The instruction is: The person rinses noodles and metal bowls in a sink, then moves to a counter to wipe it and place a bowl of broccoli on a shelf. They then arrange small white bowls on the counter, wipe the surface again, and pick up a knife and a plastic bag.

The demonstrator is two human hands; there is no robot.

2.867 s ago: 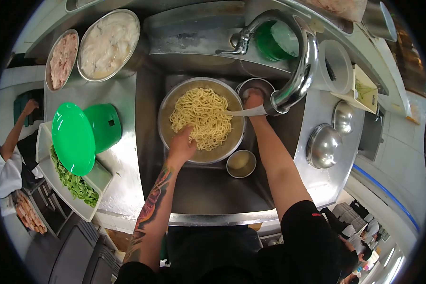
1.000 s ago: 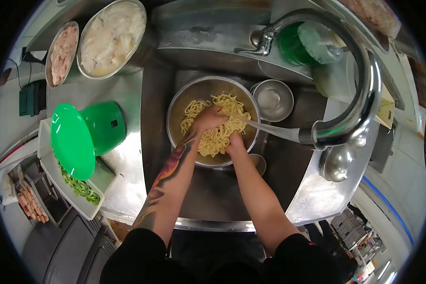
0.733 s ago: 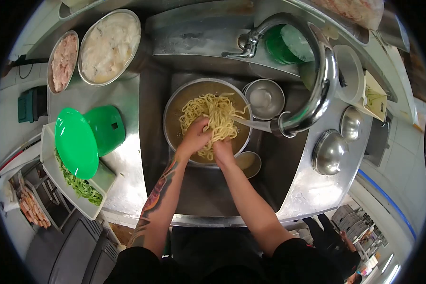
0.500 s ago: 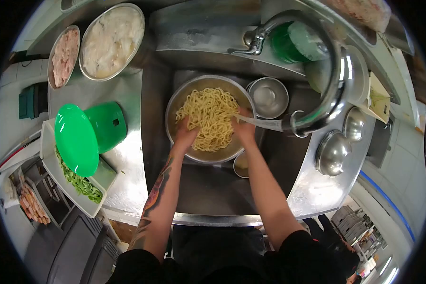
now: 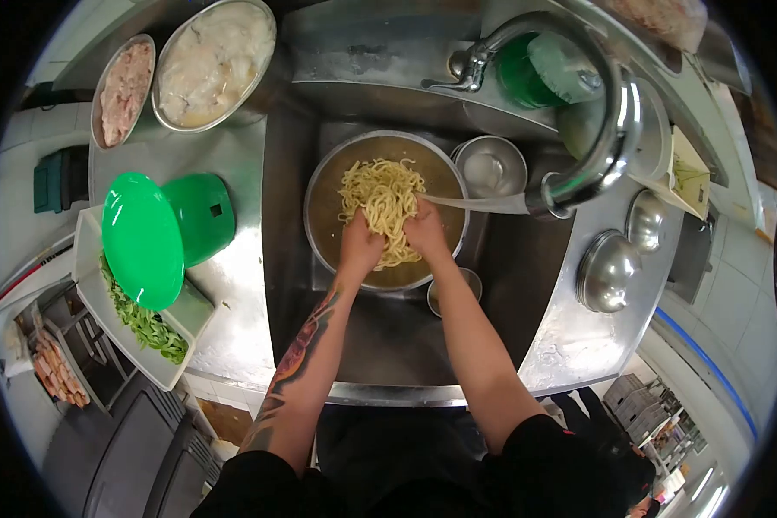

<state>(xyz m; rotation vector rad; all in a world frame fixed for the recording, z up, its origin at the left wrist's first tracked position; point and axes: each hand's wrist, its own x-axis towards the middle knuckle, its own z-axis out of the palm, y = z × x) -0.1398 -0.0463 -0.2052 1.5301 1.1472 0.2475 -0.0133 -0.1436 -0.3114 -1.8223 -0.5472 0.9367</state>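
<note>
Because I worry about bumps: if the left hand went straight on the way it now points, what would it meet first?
The left hand would meet the noodles first; it is touching them now. Beyond them, probably the far wall of the bowl, though depth is unclear.

Steel worktop [image 5: 233, 324], pale tiles [image 5: 734, 263] to its right, dark grey units [image 5: 104, 440] at its lower left, bright strip lights [image 5: 705, 477] beyond its lower right.

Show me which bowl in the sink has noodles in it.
The wide metal bowl, with the left hand and right hand in its noodles. The small stacked bowls at its right and the half-hidden bowl by the right forearm show none.
</note>
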